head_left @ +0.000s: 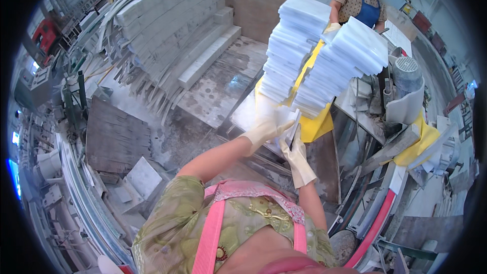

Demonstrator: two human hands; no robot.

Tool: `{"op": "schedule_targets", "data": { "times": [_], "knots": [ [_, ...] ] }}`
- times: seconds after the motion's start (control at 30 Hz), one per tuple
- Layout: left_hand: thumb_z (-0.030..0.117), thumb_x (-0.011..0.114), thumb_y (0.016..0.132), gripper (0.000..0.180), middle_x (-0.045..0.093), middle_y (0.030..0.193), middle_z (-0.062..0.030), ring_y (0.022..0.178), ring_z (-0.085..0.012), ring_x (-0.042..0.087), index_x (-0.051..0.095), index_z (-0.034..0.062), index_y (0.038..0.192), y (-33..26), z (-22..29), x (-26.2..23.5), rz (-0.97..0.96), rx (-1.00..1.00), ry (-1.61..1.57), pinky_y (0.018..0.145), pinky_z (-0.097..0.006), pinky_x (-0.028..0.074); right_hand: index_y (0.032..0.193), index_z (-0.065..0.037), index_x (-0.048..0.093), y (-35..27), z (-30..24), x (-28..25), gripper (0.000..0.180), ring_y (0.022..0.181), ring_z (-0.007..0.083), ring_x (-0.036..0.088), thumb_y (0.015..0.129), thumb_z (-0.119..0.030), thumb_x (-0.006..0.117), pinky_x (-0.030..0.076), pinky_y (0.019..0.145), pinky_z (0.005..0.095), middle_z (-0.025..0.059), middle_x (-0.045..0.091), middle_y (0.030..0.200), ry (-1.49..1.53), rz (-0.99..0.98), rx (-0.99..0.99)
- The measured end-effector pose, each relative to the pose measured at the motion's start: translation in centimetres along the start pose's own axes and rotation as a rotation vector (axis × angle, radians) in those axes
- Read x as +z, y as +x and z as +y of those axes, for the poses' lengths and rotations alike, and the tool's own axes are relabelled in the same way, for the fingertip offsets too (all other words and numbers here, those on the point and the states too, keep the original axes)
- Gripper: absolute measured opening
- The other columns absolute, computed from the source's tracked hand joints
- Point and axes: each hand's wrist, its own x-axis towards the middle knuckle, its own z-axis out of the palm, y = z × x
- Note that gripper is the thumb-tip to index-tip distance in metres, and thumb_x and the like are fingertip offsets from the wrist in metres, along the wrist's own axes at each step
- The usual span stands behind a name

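A white stone tile (290,131) is tilted between my gloved hands, in front of two tall stacks. My right hand (298,158), in a cream rubber glove, grips its near right edge. Against the tile's left side is my left hand (266,128), in a matching glove, its thumb stretched out and its other fingers smeared by motion. Just beyond stand the left stack of white tiles (291,45) and the right stack (332,76), with yellow sheeting (317,124) between and under them.
A co-worker (357,0) in a blue apron stands behind the right stack. At the left rises a big stack of long stone strips (170,25). A grey perforated cylinder (407,73) stands at the right. Loose stone offcuts (143,177) lie at the lower left.
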Motion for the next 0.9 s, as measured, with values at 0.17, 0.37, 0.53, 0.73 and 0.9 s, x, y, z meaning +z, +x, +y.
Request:
{"op": "schedule_targets", "data": {
  "times": [0.17, 0.37, 0.53, 0.73, 0.9],
  "knots": [
    [0.067, 0.085, 0.059, 0.138, 0.038, 0.15, -0.0335, 0.14, -0.0409, 0.042, 0.021, -0.0093, 0.154, -0.1, 0.2, 0.6, 0.134, 0.143, 0.143, 0.112, -0.045, 0.039, 0.157, 0.009, 0.019, -0.2, 0.1, -1.7, 0.105, 0.133, 0.0433, 0.051, 0.085, -0.044, 0.076, 0.047, 0.107, 0.0454, 0.0329, 0.04, 0.152, -0.286, -0.04, -0.204],
    [0.048, 0.095, 0.061, 0.124, 0.064, 0.124, -0.0284, 0.114, -0.0342, 0.066, 0.028, -0.0058, 0.151, 0.9, -1.5, 1.4, 0.089, -0.006, 0.08, 0.092, -0.043, 0.054, 0.146, 0.011, 0.039, 1.8, 3.2, -5.0, 0.118, 0.136, 0.0386, 0.046, 0.065, -0.062, 0.084, 0.035, 0.115, 0.0438, 0.0259, 0.053, 0.142, -0.544, -0.148, -0.294],
    [0.045, 0.093, 0.067, 0.119, 0.059, 0.132, -0.0285, 0.125, -0.0347, 0.059, 0.028, -0.0087, 0.15, -0.2, 0.5, 1.0, 0.061, -0.102, 0.063, 0.1, -0.043, 0.048, 0.142, 0.01, 0.046, 5.0, 5.5, -5.0, 0.123, 0.14, 0.0362, 0.042, 0.053, -0.065, 0.087, 0.031, 0.117, 0.0412, 0.0242, 0.052, 0.144, -0.591, -0.288, -0.424],
    [0.042, 0.093, 0.067, 0.112, 0.06, 0.129, -0.0265, 0.122, -0.0346, 0.059, 0.033, -0.01, 0.146, 0.1, 0.8, 0.9, 0.047, -0.089, 0.026, 0.099, -0.042, 0.048, 0.147, 0.007, 0.041, 6.3, 5.5, -3.8, 0.126, 0.142, 0.0376, 0.041, 0.051, -0.057, 0.092, 0.034, 0.118, 0.0429, 0.0255, 0.049, 0.147, -0.395, -0.173, -0.493],
    [0.045, 0.093, 0.066, 0.109, 0.062, 0.123, -0.0254, 0.117, -0.0321, 0.062, 0.038, -0.0104, 0.142, 0.2, -0.3, 0.8, 0.026, -0.068, 0.061, 0.097, -0.041, 0.049, 0.159, 0.0, 0.019, 6.8, 5.1, -3.9, 0.135, 0.139, 0.0425, 0.045, 0.057, -0.05, 0.093, 0.04, 0.116, 0.0452, 0.0279, 0.04, 0.155, -0.069, -0.329, -0.407]
  ]
}}
